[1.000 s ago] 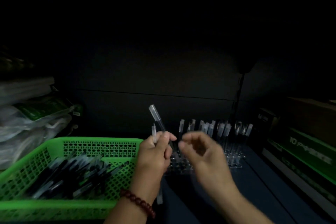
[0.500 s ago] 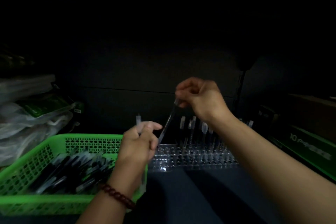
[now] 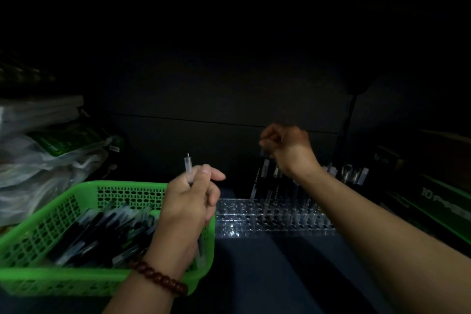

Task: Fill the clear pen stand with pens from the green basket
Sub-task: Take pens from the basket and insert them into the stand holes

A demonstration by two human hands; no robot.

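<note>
Clear stand (image 3: pixel 234 214), pen (image 3: pixel 254 186) in R hand (image 3: pixel 288 148)

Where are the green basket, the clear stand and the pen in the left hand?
green basket (image 3: pixel 63 274), head view, on its near rim.
clear stand (image 3: pixel 229 211), head view, on its left end.
pen (image 3: pixel 188 168), head view, on the barrel above the left hand (image 3: pixel 186 208).

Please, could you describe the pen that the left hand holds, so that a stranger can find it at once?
Find the green basket at the lower left; the left hand is over its right end. The pen sticks up out of that fist. Unlike the pens lying flat in the basket, it stands nearly upright.
</note>
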